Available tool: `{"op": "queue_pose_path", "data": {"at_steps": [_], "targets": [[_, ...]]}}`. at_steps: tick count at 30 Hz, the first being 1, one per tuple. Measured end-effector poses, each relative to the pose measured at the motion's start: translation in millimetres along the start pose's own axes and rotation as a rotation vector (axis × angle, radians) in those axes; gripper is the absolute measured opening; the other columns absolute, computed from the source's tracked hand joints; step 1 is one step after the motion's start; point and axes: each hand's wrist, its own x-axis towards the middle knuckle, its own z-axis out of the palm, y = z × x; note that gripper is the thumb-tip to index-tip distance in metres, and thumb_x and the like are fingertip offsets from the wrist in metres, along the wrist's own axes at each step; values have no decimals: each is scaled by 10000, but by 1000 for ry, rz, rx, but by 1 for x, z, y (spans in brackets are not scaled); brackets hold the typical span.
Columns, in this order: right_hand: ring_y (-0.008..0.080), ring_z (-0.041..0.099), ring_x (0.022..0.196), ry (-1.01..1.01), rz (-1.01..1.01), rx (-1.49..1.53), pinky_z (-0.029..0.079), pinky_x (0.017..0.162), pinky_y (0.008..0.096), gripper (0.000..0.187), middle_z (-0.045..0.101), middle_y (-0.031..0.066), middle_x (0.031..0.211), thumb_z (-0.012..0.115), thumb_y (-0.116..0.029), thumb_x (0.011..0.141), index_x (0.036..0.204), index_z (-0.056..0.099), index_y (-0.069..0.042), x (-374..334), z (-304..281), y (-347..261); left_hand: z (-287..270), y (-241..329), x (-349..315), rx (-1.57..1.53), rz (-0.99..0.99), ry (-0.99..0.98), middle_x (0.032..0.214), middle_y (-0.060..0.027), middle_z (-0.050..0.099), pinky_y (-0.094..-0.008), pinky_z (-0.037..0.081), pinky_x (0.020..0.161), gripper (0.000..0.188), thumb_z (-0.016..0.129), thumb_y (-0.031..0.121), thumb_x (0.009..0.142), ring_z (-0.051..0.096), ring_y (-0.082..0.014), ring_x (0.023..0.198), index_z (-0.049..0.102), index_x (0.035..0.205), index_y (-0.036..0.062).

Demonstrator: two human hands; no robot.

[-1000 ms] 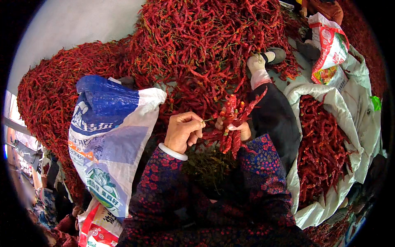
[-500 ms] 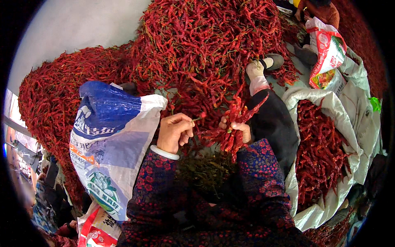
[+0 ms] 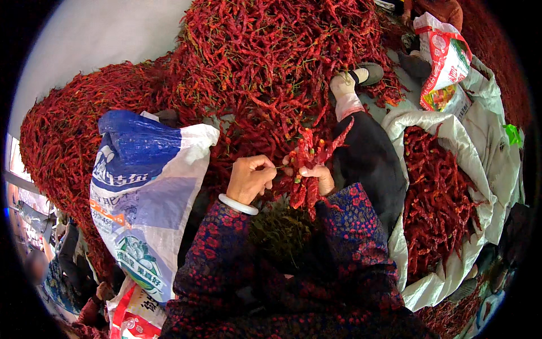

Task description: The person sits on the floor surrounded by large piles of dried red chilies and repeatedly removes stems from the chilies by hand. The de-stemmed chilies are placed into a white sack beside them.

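"Up top, what is on your screen?"

"I see a big pile (image 3: 282,62) of red chilies at the top middle of the frame."

"And the right hand (image 3: 320,177)?"

"It is closed around a bunch (image 3: 312,193) of red chilies, just right of the middle. Some tips point up and some hang down."

"What about the left hand (image 3: 248,181)?"

"Finger and thumb pinch a thin stem (image 3: 279,167), near the bunch. I can't tell if the stem is joined to a chili."

"And the sides?"

"I see a blue and white sack (image 3: 149,195) on the left. On the right, an open white sack (image 3: 420,117) has chilies in it."
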Motion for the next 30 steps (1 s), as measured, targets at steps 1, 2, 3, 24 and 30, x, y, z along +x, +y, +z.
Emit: {"op": "queue_pose_path", "data": {"at_steps": [1, 2, 3, 24, 30], "targets": [[159, 571, 844, 59, 22, 4, 458, 697, 284, 325, 606, 95, 938, 585, -159, 727, 991, 576, 30, -3, 0, -1, -1, -1, 1, 13, 25, -40, 564, -29, 534, -186, 338, 394, 69, 556, 72, 718, 462, -53, 453, 573, 722, 5], [172, 558, 829, 125, 48, -46, 439, 664, 262, 433, 565, 73, 1012, 623, -190, 699, 1072, 506, -6, -5, -13, 7, -1, -2, 3, 26, 50, -81, 590, -33, 544, -186, 344, 413, 72, 568, 76, 724, 474, -55, 480, 573, 750, 8], [167, 563, 834, 124, 20, -52, 436, 700, 267, 350, 584, 75, 967, 619, -168, 706, 1006, 548, -1, -5, -25, 18, 1, -5, 7, 140, 179, -50, 622, -32, 552, -187, 357, 442, 89, 576, 82, 728, 482, -55, 518, 571, 768, 3], [156, 583, 714, 343, 16, 2, 419, 778, 274, 150, 628, 83, 722, 647, -72, 603, 719, 638, 23, -5, 23, -11, 26, -19, 7, 498, 613, 257, 563, -135, 527, -291, 416, 433, 42, 579, 22, 685, 537, -232, 469, 580, 726, 29], [139, 580, 738, 386, 2, -130, 428, 750, 277, 141, 629, 63, 739, 661, -86, 597, 703, 647, 5, -3, 18, -4, 41, -29, 4, 882, 660, 384, 552, -140, 525, -351, 426, 427, 56, 562, 74, 704, 549, -284, 486, 527, 690, 33]]}}
